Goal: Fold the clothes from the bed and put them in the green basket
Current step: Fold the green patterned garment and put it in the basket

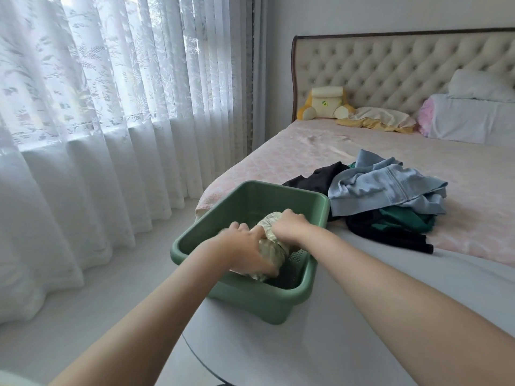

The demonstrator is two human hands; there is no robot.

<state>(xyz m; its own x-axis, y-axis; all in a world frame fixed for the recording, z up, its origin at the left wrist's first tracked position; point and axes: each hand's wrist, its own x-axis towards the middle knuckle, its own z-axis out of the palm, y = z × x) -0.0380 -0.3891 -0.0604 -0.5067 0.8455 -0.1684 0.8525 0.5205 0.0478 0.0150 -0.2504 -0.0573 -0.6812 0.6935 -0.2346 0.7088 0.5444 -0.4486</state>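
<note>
A green basket (pixel 295 295) sits at the near left corner of the bed. Inside it lies a folded pale green cloth (pixel 271 247). My left hand (pixel 245 246) grips the cloth's near left side, and my right hand (pixel 289 227) grips its far right side, both down inside the basket. To the right of the basket a heap of clothes lies on the bed: a light blue garment (pixel 387 188) on top, a black garment (pixel 320 178) toward the basket, a dark green garment (pixel 404 220), and another black garment (pixel 390 236) at the front.
The bed has a pink cover (pixel 348 146) and a tufted headboard (pixel 390 68). A yellow plush cushion (pixel 324 104), a yellow cloth (pixel 381 119) and white pillows (pixel 471 118) lie at the head. Lace curtains (pixel 111 107) hang at left over a pale floor (pixel 97 299).
</note>
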